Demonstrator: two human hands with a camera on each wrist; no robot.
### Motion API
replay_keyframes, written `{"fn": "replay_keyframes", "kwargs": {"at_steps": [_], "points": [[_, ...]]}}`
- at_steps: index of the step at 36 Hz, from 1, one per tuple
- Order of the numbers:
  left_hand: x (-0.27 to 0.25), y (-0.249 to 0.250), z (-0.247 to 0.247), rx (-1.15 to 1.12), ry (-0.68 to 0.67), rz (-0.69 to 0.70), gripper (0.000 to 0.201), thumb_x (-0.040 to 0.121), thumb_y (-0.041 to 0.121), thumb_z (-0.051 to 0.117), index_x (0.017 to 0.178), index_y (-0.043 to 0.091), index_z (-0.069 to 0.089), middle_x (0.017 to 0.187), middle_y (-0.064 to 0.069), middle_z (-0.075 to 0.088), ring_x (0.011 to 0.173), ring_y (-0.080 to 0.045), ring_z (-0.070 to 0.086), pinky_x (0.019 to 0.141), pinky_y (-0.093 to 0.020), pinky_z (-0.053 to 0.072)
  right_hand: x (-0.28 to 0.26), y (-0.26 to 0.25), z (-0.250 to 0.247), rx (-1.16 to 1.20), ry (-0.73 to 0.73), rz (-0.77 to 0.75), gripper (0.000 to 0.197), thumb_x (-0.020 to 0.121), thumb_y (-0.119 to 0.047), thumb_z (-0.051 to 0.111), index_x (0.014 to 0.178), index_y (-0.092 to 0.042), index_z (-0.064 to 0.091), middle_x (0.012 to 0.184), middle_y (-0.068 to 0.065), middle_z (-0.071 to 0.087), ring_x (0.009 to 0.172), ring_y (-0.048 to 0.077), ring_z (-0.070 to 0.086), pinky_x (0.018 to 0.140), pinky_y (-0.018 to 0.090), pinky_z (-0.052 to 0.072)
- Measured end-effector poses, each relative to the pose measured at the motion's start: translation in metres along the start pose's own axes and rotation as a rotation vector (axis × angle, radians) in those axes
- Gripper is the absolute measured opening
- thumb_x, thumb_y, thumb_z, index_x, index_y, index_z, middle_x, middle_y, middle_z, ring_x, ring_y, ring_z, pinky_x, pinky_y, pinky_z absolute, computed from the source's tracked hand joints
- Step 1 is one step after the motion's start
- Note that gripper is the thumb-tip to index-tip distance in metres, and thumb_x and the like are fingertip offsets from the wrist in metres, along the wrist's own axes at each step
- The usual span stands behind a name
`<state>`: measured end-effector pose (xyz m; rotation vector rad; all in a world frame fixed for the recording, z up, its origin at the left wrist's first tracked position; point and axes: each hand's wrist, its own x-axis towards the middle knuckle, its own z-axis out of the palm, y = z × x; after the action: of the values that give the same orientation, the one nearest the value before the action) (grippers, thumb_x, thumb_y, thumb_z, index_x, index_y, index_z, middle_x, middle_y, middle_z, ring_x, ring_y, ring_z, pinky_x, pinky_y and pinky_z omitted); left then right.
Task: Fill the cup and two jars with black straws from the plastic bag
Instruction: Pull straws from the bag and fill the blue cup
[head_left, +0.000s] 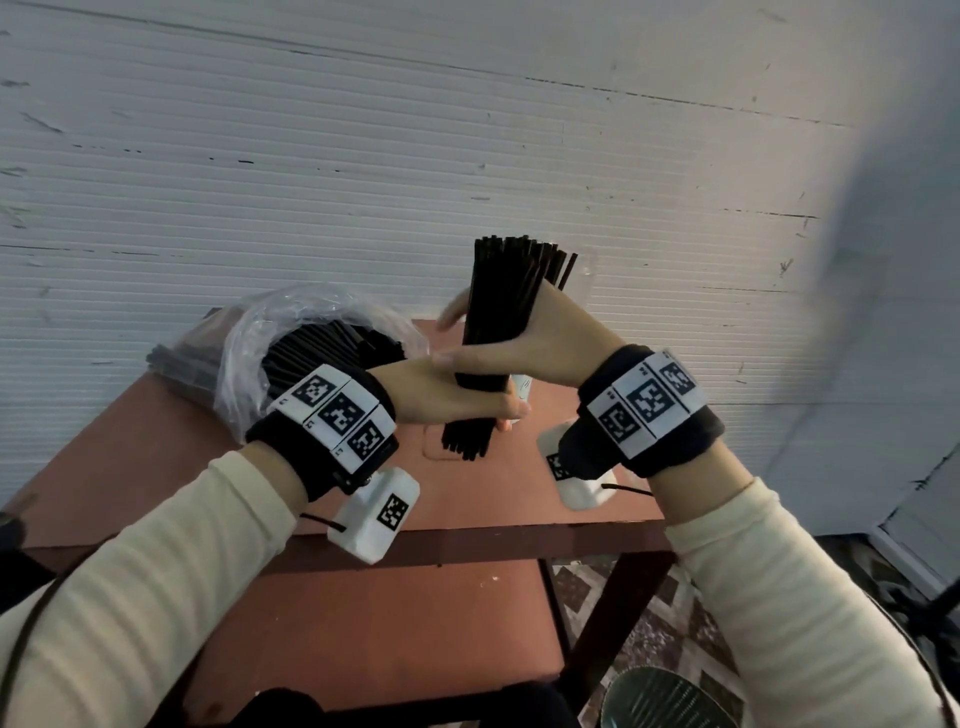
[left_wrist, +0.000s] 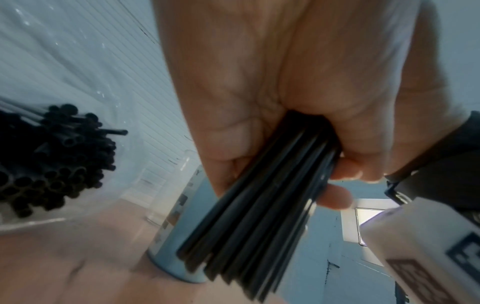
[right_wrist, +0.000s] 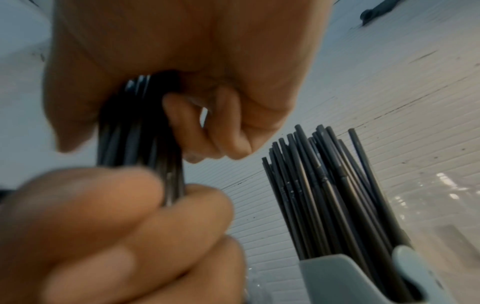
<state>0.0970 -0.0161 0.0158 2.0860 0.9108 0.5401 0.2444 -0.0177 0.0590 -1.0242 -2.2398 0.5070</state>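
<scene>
Both hands hold one thick bundle of black straws (head_left: 493, 312) upright above the red table (head_left: 493, 493). My right hand (head_left: 540, 338) grips its middle, and my left hand (head_left: 457, 397) grips it lower down, with the ends sticking out below. In the left wrist view the left hand (left_wrist: 259, 92) is wrapped round the bundle (left_wrist: 259, 216). The right wrist view shows my right hand (right_wrist: 182, 61) closed on it. A pale cup (right_wrist: 337, 281) holding straws (right_wrist: 324, 195) stands just behind; only a sliver of the cup (head_left: 522, 387) shows from above. The clear plastic bag (head_left: 249, 374) of straws lies at the left.
A clear jar (left_wrist: 166, 185) stands behind the cup (left_wrist: 176, 230), near the white ribbed wall (head_left: 363, 156). The table's front edge (head_left: 467, 545) runs under my wrists, with a lower shelf (head_left: 389, 623) beneath and patterned floor (head_left: 649, 623) at the right.
</scene>
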Motion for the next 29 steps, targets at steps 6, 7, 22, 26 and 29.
{"fn": "replay_keyframes", "kwargs": {"at_steps": [6,7,22,26,29], "points": [[0.018,-0.005,0.009,-0.087,0.178,-0.045,0.064,0.072,0.049,0.081,0.118,0.012,0.057,0.100,-0.007,0.068,0.092,-0.016,0.067,0.086,-0.036,0.057,0.002,0.006,-0.010,0.069,0.203,-0.019,0.029,0.076,-0.019,0.069,0.078,0.007,0.058,0.076,0.024,0.061,0.070,0.033,0.061,0.062,0.043,0.052],[0.021,-0.004,0.010,-0.119,0.254,-0.079,0.076,0.068,0.050,0.084,0.125,0.017,0.046,0.106,-0.001,0.064,0.094,-0.009,0.064,0.081,-0.031,0.057,0.004,0.006,-0.016,0.079,0.247,-0.013,0.025,0.077,-0.014,0.069,0.078,0.008,0.058,0.076,0.024,0.061,0.069,0.032,0.061,0.062,0.040,0.051],[0.077,-0.044,-0.017,-0.192,0.339,-0.217,0.138,0.061,0.016,0.092,0.152,0.028,-0.011,0.143,-0.001,0.042,0.131,-0.017,0.044,0.101,-0.028,0.038,0.033,0.023,-0.063,0.120,0.528,-0.006,0.026,0.079,-0.009,0.067,0.079,0.015,0.058,0.082,0.029,0.063,0.073,0.034,0.062,0.065,0.039,0.053],[0.089,-0.051,-0.022,-0.230,0.304,-0.225,0.134,0.063,0.011,0.091,0.152,0.028,-0.008,0.130,-0.004,0.055,0.123,-0.017,0.052,0.100,-0.030,0.041,0.039,0.028,-0.062,0.102,0.511,-0.014,0.024,0.080,-0.008,0.067,0.077,0.014,0.058,0.080,0.027,0.063,0.065,0.020,0.059,0.061,0.034,0.051],[0.093,-0.055,-0.019,-0.226,0.309,-0.235,0.133,0.048,0.022,0.095,0.149,0.024,0.009,0.125,-0.001,0.058,0.121,-0.018,0.055,0.102,-0.034,0.045,0.043,0.033,-0.061,0.070,0.495,-0.025,0.025,0.080,-0.010,0.068,0.076,0.012,0.058,0.077,0.025,0.063,0.069,0.030,0.062,0.061,0.035,0.051]]}}
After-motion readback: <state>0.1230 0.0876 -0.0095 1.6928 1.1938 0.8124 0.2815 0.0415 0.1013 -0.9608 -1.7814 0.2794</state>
